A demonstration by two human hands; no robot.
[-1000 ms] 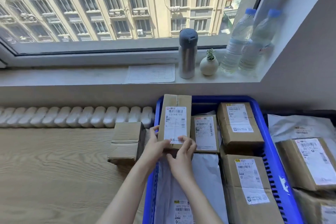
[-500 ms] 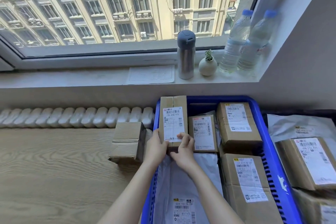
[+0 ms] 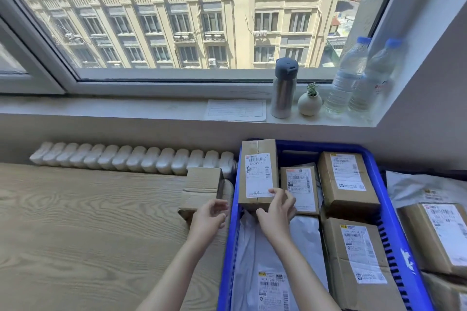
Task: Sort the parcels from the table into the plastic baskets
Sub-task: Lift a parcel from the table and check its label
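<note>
A long cardboard parcel [image 3: 257, 171] with a white label lies in the far left corner of the blue plastic basket [image 3: 389, 212]. My right hand [image 3: 276, 209] holds its near end, fingers on the label and thumb underneath. My left hand [image 3: 209, 214] hovers just outside the basket's left wall, fingers loosely curled, holding nothing. One plain cardboard box [image 3: 202, 189] sits on the wooden table [image 3: 88, 230] beside the basket, right behind my left hand. Several labelled boxes and a grey mailer bag [image 3: 267, 270] fill the basket.
More parcels [image 3: 437, 235] lie in a second container at the far right. A white radiator [image 3: 131, 159] runs along the table's back edge. On the windowsill stand a steel flask [image 3: 284, 91], a small plant pot [image 3: 309, 102], two water bottles [image 3: 358, 78] and a sheet of paper.
My left hand has let go of the long parcel and drawn back to the left, outside the basket. My right hand stays on the parcel, which now rests in the basket corner.
</note>
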